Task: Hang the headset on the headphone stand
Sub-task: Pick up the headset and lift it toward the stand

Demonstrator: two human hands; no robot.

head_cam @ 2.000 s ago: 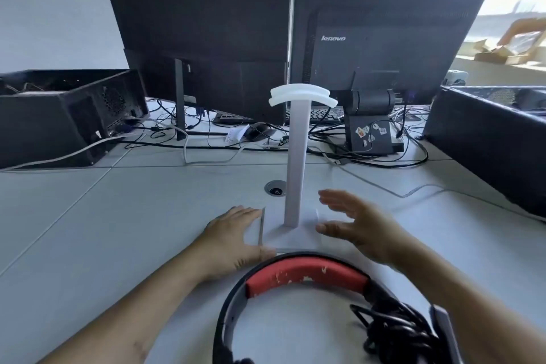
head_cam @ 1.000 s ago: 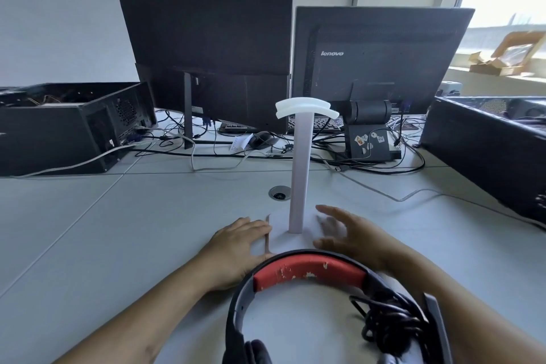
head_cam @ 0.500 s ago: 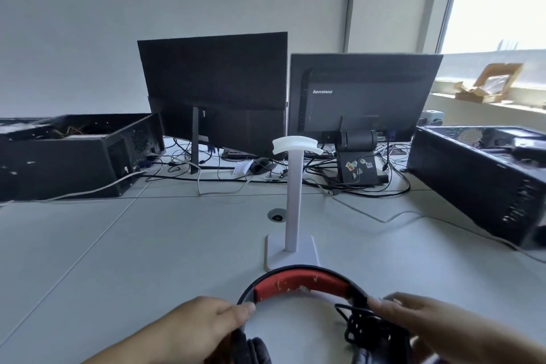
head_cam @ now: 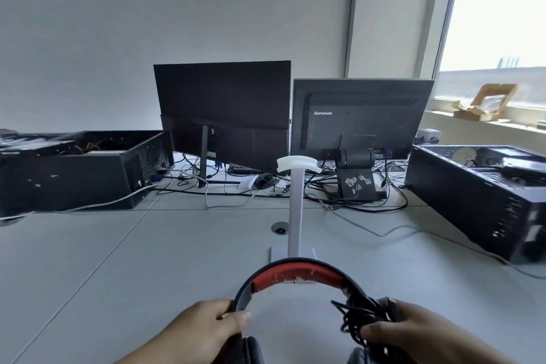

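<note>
A pale grey desk (head_cam: 147, 260) fills the lower half of the frame, under a plain wall. Across the middle, two dark monitors show their backs: a larger one (head_cam: 221, 97) left of centre and one lettered "lenovo" (head_cam: 362, 115) right of centre. An open black computer case (head_cam: 74, 168) lies at the left edge, and another black case (head_cam: 478, 201) at the right edge beneath a bright window. Tangled cables (head_cam: 354, 195) spread over the desk below the monitors. At centre a white headphone stand (head_cam: 296, 210) stands upright on its flat base, its curved top bare. In front of it, at lower centre, is the headset (head_cam: 295, 273), a black band with a worn red pad arching upward, its top overlapping the stand's base in the view. The left hand (head_cam: 204, 331) at the bottom is closed around the band's left side, thumb on top. The right hand (head_cam: 413, 334) at lower right is curled around the right side together with a bundle of black cord (head_cam: 357, 319).
</note>
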